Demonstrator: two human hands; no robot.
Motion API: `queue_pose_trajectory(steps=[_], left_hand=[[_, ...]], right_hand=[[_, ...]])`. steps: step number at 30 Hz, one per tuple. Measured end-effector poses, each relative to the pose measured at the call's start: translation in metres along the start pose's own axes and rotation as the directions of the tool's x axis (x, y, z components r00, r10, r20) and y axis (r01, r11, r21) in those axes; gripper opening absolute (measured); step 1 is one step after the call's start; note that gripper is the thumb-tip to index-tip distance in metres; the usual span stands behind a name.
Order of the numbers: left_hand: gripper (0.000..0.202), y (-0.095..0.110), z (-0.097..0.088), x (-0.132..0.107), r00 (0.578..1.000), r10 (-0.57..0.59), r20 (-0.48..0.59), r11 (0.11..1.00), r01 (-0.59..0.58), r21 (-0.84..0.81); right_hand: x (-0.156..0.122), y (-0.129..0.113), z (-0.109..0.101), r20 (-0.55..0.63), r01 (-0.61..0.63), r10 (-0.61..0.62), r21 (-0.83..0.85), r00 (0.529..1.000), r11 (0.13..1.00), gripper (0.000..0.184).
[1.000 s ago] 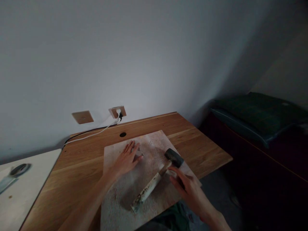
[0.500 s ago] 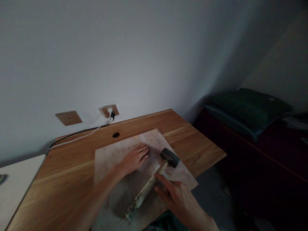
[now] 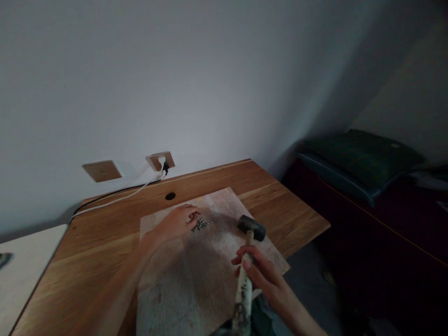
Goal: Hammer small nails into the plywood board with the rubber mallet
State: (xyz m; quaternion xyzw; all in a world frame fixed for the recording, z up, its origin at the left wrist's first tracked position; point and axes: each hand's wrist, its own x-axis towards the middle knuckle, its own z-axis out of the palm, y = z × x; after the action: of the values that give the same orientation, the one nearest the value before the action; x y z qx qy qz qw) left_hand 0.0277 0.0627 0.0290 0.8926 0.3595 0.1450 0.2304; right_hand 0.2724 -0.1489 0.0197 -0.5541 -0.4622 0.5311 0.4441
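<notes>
My right hand grips a mallet by its pale, stained handle; the dark cylindrical mallet head points away from me, above the board's right side. On the pale, worn board lies a small pile of metal nails. My left hand rests at the pile's left edge, its fingers curled in and closed on nails there. How many nails those fingers hold is hidden.
The board lies on a wooden desk against a wall. A round cable hole, a socket with plugs and cables are at the back. A white surface adjoins at left; a dark pillow lies at right.
My left hand has slid left and its flat fingers have curled in, uncovering the nails. My right hand has swung the mallet's handle end right and towards me, taking a fuller grip.
</notes>
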Motion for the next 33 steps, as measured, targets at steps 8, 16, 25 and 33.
queue_pose_trajectory(steps=[8,16,25,33], left_hand=[[0.027,0.000,-0.005,0.030,0.982,0.102,0.156,0.994,-0.107,0.027],[0.028,-0.017,0.001,0.029,0.965,0.133,0.227,0.979,-0.091,-0.185],[0.012,-0.023,0.005,0.031,0.979,0.122,0.165,0.985,-0.099,-0.139],[0.009,-0.026,0.005,0.030,0.995,0.088,0.046,0.989,-0.082,-0.121]], right_hand=[[-0.020,-0.009,-0.016,-0.169,-0.044,0.093,0.275,0.981,0.960,0.088],[-0.017,-0.022,-0.041,-0.328,0.113,-0.124,-0.054,0.936,0.992,0.066],[-0.021,-0.015,-0.036,-0.346,-0.014,-0.017,-0.084,0.938,0.996,0.053],[-0.030,-0.074,-0.030,-0.398,0.529,-0.443,0.135,0.804,0.838,0.046]])
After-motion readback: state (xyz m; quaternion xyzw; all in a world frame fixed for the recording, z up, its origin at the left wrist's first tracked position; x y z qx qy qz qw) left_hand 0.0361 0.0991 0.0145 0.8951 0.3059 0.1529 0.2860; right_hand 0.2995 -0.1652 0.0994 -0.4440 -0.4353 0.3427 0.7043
